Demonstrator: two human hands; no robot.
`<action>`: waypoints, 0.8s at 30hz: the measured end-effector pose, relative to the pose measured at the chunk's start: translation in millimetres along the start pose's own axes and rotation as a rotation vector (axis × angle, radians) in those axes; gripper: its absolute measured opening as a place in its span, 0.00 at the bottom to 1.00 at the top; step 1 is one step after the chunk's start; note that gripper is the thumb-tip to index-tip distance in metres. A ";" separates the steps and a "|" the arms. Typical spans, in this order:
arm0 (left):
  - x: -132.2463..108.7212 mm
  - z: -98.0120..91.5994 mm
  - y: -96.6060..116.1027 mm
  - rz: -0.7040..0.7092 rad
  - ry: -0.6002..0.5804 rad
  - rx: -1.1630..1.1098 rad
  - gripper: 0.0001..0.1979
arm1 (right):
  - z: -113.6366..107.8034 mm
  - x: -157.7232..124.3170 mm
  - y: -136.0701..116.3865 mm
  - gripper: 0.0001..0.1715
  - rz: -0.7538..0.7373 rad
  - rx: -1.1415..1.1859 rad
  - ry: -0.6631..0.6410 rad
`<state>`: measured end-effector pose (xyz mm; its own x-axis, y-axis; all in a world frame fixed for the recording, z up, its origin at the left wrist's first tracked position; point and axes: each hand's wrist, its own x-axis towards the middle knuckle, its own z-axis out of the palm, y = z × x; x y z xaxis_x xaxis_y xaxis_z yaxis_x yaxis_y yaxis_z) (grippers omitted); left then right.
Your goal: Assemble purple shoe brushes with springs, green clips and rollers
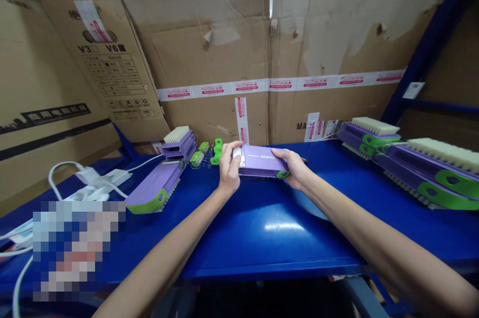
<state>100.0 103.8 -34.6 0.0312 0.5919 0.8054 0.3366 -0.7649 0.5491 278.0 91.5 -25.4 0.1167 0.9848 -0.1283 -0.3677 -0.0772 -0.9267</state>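
Far left of the grip: tan corrugated carton [112, 78], printed, flat-faced. Below it, white plastic power strip [119, 176], glossy, rounded cables looping off it. Nearer the grip, still left: purple brush block [155, 185], smooth flat top, rounded green end, pale bristles along its underside. Just behind that, a short stack of ribbed purple shells [179, 147] topped by a cream bristle pad [177, 134], dense and rough. Next, close to the left hand: two small boxy green-and-pale pieces [197, 159], then thin shiny bits [207, 157], maybe coiled springs, too small to be sure. Lobed green plastic parts [217, 151] just beside the left fingers.

Grip itself: left hand [229, 165] clamped on the left end of the purple casing [264, 158], at a shiny, clear-looking section; right hand [295, 167] clamped on the right end, by the green tip. Casing is a flat slab, matte purple, pale lettering, fine ridges on the near side, held between both hands over the glossy blue table [239, 238]. Behind the grip, creased, torn cardboard [209, 53] with a white-and-red tape strip [280, 84]. Right of the right hand, well apart: stacked purple brushes [409, 168], cream bristles up top, rounded green ends with holes.
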 end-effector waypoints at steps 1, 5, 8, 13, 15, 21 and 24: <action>0.6 -0.7 0.4 -0.010 -0.030 0.004 0.16 | -0.8 -0.1 -1.3 0.12 0.016 -0.007 0.003; 3.5 -1.6 1.1 -0.022 -0.103 0.022 0.16 | -4.1 3.6 -2.6 0.12 0.012 -0.007 -0.011; 4.7 3.0 -1.8 -0.033 -0.105 -0.024 0.17 | -7.6 10.8 0.1 0.15 -0.066 0.006 -0.008; 2.2 14.3 -14.1 -0.282 -0.192 -0.077 0.29 | -18.4 21.0 -0.3 0.20 -0.469 -0.139 0.112; 0.5 15.5 -20.0 -0.383 -0.274 -0.062 0.34 | -22.3 22.4 -1.4 0.22 -0.583 -0.242 0.129; 3.6 7.1 -27.0 -0.350 -0.298 -0.047 0.31 | -25.1 24.3 -2.3 0.26 -0.675 -0.335 0.100; 8.6 2.0 -22.9 -0.258 -0.297 -0.035 0.33 | -26.7 26.3 -4.6 0.28 -0.600 -0.266 0.060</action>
<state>94.4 126.9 -40.6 0.2229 0.8095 0.5431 0.3371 -0.5868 0.7363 307.3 113.6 -33.9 0.2849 0.8592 0.4250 0.0164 0.4389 -0.8984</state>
